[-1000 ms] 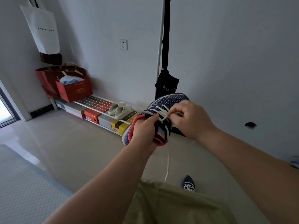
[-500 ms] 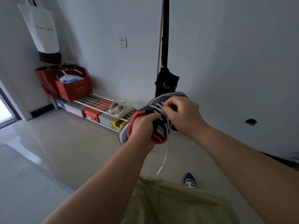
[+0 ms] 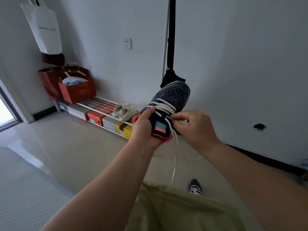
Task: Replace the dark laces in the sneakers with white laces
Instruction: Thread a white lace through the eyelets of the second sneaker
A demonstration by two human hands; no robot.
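A person in olive shorts (image 3: 175, 209) is working on two navy knit sneakers, one raised in both hands at centre frame, the other (image 3: 194, 187) lying on the pale tiled floor (image 3: 70, 147) at lower centre, already showing white laces.

The left hand (image 3: 145, 129) is gripping the held sneaker (image 3: 168, 104) at its pink-lined collar, fingers curled round the heel end and thumb lying along the tongue. The right hand (image 3: 195, 125), just right of the shoe, is pinching the white lace (image 3: 175, 157) between thumb and forefinger near the top eyelets. The sneaker is sitting above and between the two grips, toe pointing up toward the wall. Its upper is dark blue with fine light stitching, the tongue carrying a teal and red tag, and white lacing is crossing several rows. One loose lace end is hanging straight down toward the shorts; another is looping out to the right.

Farther back, at left centre, a low white shoe rack (image 3: 100, 104) is holding one pair of beige shoes (image 3: 123, 110) and two red bags (image 3: 73, 85), with several shoe boxes (image 3: 106, 120) beneath. One white tote bag (image 3: 45, 29) is hanging at upper left.
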